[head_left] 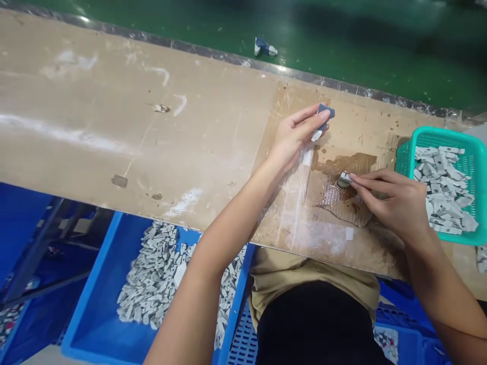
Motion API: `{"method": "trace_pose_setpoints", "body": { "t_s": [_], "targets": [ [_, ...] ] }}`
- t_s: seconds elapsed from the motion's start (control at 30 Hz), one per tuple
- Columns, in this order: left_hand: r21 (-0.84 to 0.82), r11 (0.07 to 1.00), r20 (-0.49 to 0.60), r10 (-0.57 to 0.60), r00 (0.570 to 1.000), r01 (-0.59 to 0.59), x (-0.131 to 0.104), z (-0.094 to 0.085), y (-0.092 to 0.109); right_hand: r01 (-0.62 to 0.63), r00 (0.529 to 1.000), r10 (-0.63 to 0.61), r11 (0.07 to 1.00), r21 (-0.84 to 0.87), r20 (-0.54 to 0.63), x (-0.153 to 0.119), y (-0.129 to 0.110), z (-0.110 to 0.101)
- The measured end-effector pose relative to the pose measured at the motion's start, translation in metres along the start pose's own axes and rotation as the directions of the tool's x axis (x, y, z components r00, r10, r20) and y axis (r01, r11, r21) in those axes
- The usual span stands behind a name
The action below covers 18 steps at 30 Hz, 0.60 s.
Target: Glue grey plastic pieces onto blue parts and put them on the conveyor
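Observation:
Over the cardboard-covered bench, my left hand (294, 134) is closed on a small blue-grey plastic piece (326, 110); a white part (316, 135) sticks out below the fingers, and I cannot tell whether the two are joined. Lower and to the right, my right hand (397, 197) pinches a small light grey plastic piece (345, 177) between thumb and fingertips. That piece is at a small round dark dish or cap (342, 183), apparently touching it, on a torn, wet-stained cardboard patch (357, 215).
A green basket (405, 157) of light grey pieces (443, 177) stands right of my right hand. Below the bench's near edge, a blue bin (95, 284) holds many similar pieces. Past the metal edge strip (205, 53), a blue-and-white piece (264, 47) lies on a green surface (342, 56).

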<state>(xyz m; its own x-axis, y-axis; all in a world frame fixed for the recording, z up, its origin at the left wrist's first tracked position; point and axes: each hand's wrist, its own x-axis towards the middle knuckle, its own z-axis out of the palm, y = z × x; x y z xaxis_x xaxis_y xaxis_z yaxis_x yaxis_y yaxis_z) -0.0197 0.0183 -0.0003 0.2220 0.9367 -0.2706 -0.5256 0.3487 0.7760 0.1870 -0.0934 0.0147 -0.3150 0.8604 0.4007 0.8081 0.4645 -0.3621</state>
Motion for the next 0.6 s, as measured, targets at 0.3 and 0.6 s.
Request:
{"method": "trace_pose_setpoints", "body": {
  "t_s": [0.3, 0.6],
  "targets": [
    [0.102, 0.995, -0.010, 0.005, 1.000, -0.004, 0.0003, 0.0020, -0.0041, -0.014, 0.999, 0.013, 1.000, 0.014, 0.048, 0.0005, -0.0005, -0.0004],
    [0.094, 0.994, 0.042, 0.060, 0.997, -0.064, -0.0038, 0.0040, -0.0015, -0.009, 0.998, 0.007, 1.000, 0.026, 0.059, 0.0007, -0.0007, -0.0003]
  ]
}}
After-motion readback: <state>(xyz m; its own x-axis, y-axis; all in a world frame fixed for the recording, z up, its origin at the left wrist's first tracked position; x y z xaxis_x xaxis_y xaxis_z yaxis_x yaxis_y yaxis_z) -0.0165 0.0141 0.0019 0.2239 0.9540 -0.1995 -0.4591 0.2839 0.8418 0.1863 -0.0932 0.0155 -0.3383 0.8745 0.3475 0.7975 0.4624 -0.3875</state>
